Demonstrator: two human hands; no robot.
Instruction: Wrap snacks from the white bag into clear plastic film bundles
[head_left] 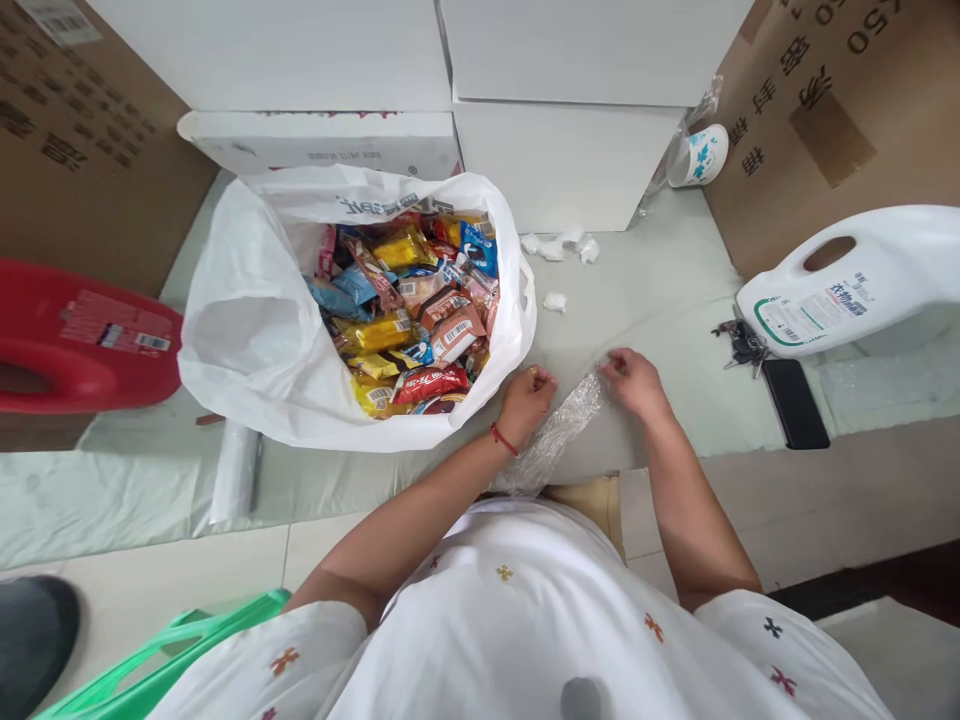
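Observation:
My right hand (636, 382) is closed in a pinch on the far end of a strip of crinkled clear plastic (559, 435). The strip slants down from those fingertips toward my shirt. On its left side my left hand (527, 402), with a red cord at the wrist, is curled with thumb and fingertips together. Whatever that pinch may hold is too small to make out. Beside my left hand stands a white plastic bag (255, 390), wide open and full of small wrapped snacks (420, 315). Several white crumpled bits (555, 302) lie beyond my hands.
White boxes (555, 165) line the back. To the right are a white detergent bottle (847, 280), keys (741, 342), a black phone (796, 403) and a paper cup (709, 157). A red bottle (90, 335) and a clear plastic roll (235, 472) lie left.

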